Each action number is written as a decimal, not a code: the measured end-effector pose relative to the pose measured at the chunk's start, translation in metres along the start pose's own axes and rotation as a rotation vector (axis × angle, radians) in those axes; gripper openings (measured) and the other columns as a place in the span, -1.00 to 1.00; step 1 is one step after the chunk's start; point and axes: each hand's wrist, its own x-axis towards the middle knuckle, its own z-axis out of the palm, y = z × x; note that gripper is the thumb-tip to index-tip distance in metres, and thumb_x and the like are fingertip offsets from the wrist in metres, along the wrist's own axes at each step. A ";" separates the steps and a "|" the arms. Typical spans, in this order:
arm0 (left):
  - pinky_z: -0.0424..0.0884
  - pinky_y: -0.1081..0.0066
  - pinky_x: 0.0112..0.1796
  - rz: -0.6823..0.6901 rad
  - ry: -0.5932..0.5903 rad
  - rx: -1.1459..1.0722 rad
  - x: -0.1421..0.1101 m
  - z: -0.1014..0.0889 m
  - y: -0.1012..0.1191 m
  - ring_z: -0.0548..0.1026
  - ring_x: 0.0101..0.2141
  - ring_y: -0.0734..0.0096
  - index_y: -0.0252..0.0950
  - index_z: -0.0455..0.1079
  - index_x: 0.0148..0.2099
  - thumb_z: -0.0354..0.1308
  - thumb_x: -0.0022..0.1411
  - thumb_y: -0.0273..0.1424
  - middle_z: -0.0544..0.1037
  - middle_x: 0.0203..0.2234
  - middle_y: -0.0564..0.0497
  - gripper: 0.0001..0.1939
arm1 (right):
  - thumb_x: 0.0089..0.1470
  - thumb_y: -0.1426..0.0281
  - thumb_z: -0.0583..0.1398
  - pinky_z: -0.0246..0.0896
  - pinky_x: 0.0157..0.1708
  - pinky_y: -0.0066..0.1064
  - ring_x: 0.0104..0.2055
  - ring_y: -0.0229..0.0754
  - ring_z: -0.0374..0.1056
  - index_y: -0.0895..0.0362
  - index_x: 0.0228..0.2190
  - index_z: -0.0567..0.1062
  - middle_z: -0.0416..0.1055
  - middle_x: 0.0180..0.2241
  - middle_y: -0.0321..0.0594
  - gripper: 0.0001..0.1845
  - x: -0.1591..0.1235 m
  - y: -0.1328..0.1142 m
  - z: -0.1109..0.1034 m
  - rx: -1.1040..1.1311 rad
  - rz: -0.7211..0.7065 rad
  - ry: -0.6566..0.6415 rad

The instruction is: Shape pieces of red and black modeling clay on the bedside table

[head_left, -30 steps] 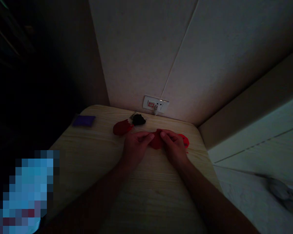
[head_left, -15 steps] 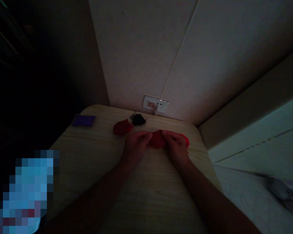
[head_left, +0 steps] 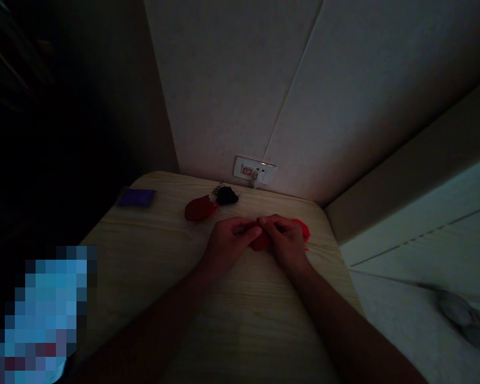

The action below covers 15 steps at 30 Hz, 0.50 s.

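The left hand (head_left: 226, 245) and right hand (head_left: 290, 248) pinch 1 soft red piece (head_left: 260, 244) between them, above the middle of the tabletop (head_left: 240, 320). It looks partly worked, its final shape unclear. Beyond lie 1 red lump (head_left: 200, 208) and 1 black lump (head_left: 226, 196); the purple packet (head_left: 136, 198), far left, seems unused.

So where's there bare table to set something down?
The table is bare between your left forearm and right forearm, and between the purple packet and dark red lump. It's crowded where your left hand and right hand hold red material beside the bright red piece.
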 end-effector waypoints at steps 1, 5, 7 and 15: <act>0.53 0.38 -0.28 -0.009 -0.010 -0.012 0.000 0.000 0.000 0.65 -0.33 0.27 -0.33 0.62 -0.26 0.40 0.07 -0.33 0.71 -0.34 -0.09 -0.80 | 0.02 0.16 0.40 0.26 -0.45 -0.40 -0.47 -0.21 0.38 0.09 -0.48 0.67 0.56 -0.49 -0.26 -0.75 0.000 0.000 0.000 0.004 0.008 0.009; 0.51 0.39 -0.32 0.019 0.038 -0.002 0.002 -0.001 0.000 0.63 -0.37 0.29 -0.33 0.62 -0.29 0.38 0.08 -0.33 0.70 -0.40 -0.07 -0.82 | -0.03 0.13 0.43 0.33 -0.40 -0.38 -0.43 -0.18 0.44 0.06 -0.39 0.68 0.59 -0.48 -0.26 -0.73 0.001 0.000 0.001 0.040 0.057 -0.030; 0.51 0.37 -0.32 0.041 0.081 -0.006 0.003 -0.002 0.001 0.63 -0.37 0.28 -0.33 0.63 -0.29 0.39 0.08 -0.32 0.69 -0.40 -0.07 -0.81 | -0.04 0.13 0.44 0.32 -0.41 -0.37 -0.45 -0.18 0.44 0.07 -0.42 0.68 0.59 -0.49 -0.26 -0.73 0.000 0.001 0.001 0.028 0.052 -0.053; 0.52 0.39 -0.35 -0.023 0.089 -0.083 0.002 0.000 0.004 0.62 -0.43 0.30 -0.36 0.62 -0.32 0.44 0.01 -0.28 0.68 -0.45 -0.07 -0.75 | -0.01 0.15 0.42 0.27 -0.46 -0.42 -0.49 -0.23 0.38 0.07 -0.45 0.68 0.57 -0.50 -0.29 -0.76 0.001 0.006 0.000 0.084 0.054 -0.022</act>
